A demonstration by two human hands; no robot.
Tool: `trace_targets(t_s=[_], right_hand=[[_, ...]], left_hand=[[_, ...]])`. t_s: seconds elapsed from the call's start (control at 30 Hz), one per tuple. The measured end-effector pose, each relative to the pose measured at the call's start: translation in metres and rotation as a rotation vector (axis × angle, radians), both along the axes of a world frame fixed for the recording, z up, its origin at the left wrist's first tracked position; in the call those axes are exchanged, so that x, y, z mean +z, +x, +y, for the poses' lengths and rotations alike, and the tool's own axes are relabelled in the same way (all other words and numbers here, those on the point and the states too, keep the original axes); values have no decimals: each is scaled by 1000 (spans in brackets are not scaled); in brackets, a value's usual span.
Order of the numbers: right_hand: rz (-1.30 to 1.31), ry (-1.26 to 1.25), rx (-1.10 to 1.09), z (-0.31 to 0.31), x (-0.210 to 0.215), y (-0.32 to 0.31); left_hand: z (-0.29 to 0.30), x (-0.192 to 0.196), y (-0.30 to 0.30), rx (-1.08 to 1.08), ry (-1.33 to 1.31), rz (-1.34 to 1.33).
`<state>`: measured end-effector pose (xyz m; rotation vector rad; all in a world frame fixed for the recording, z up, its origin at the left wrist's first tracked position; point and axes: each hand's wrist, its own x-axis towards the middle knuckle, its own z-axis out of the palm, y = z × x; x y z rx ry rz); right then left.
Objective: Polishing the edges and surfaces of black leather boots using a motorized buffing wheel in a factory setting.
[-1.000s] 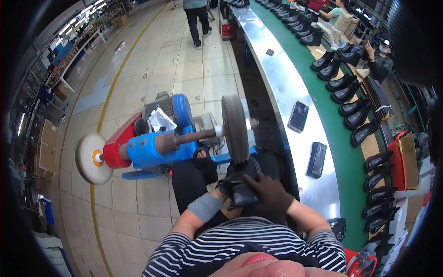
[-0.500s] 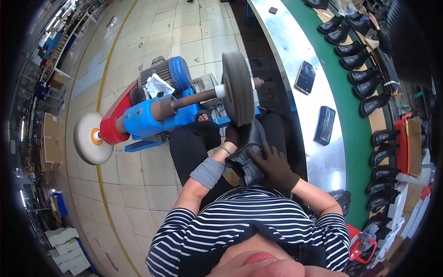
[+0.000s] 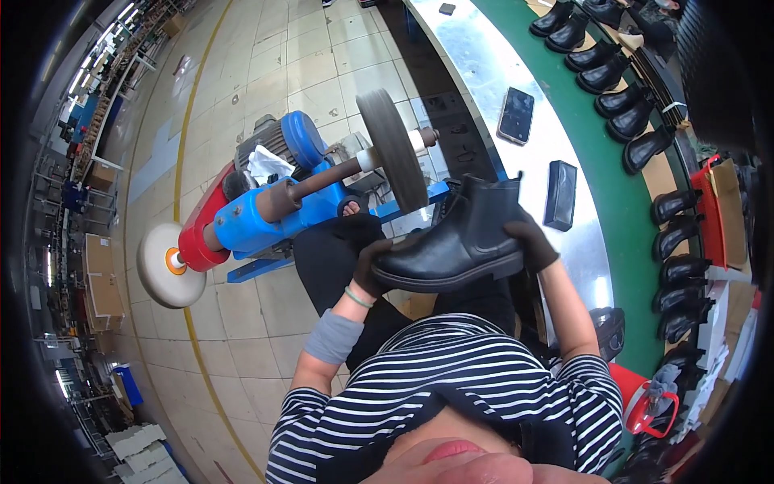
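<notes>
Head view: buffing wheel [image 3: 393,148] sits up and left of boot [image 3: 455,246], well apart. Left hand [image 3: 369,266] clamps toe, right hand [image 3: 530,246] clamps heel; long axis runs left-right over lap, both hands equally near.

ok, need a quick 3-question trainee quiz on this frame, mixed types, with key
1. True or false: both gloved hands hold the black ankle boot.
2. Which hand grips the heel end? A) the left hand B) the right hand
3. Fill in: the dark buffing wheel sits on a shaft of the ____ machine.

Key: 1 true; 2 B, the left hand is at the toe; 3 blue. The boot is held level, sole down, near the wheel; whether they touch cannot be told.
</notes>
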<state>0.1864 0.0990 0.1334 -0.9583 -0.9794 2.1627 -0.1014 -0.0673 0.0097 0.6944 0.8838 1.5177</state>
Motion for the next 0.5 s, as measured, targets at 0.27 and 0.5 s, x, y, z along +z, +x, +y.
trace_targets(t_s=[0.27,0.5], right_hand=[[31,-100,132,-31,-79,-50],[104,-143,214,66,-137,-65]], left_hand=[[29,94,31,-243,-286,-578],[87,-36,8,-246,-60,-615]])
